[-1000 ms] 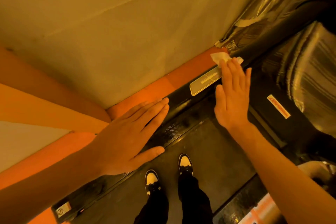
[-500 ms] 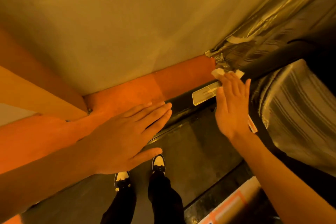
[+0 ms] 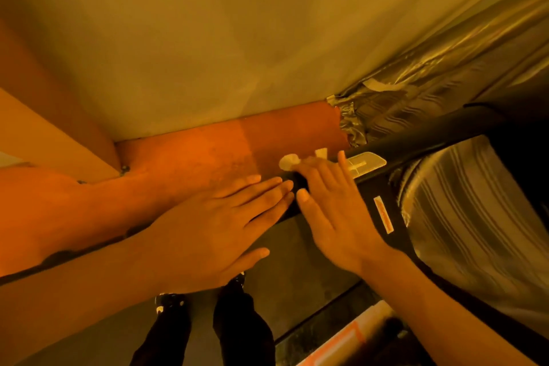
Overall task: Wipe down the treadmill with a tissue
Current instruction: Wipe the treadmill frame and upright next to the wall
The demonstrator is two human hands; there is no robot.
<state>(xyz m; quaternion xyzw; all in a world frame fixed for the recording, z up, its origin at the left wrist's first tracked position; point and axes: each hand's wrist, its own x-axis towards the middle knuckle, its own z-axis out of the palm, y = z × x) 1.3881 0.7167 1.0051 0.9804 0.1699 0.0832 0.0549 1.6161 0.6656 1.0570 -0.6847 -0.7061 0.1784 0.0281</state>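
My right hand (image 3: 335, 211) lies flat with straight fingers on the black side rail of the treadmill (image 3: 383, 184), pressing a white tissue (image 3: 289, 161) that pokes out beyond my fingertips. My left hand (image 3: 219, 232) is flat too, fingers straight, resting on the same rail just left of the right hand, their fingertips almost touching. The grey treadmill belt (image 3: 297, 252) runs below both hands. A pale label plate (image 3: 365, 163) sits on the rail just past my right fingers.
A pale wall (image 3: 237, 38) stands close behind the rail, with an orange floor strip (image 3: 208, 157) along its base. Plastic-wrapped treadmill parts (image 3: 475, 217) fill the right side. My shoes (image 3: 169, 303) stand on the belt below.
My right hand has slid the tissue leftward along the rail, off the label plate and toward my left hand. The view has swung, and the two hands are now nearly touching.
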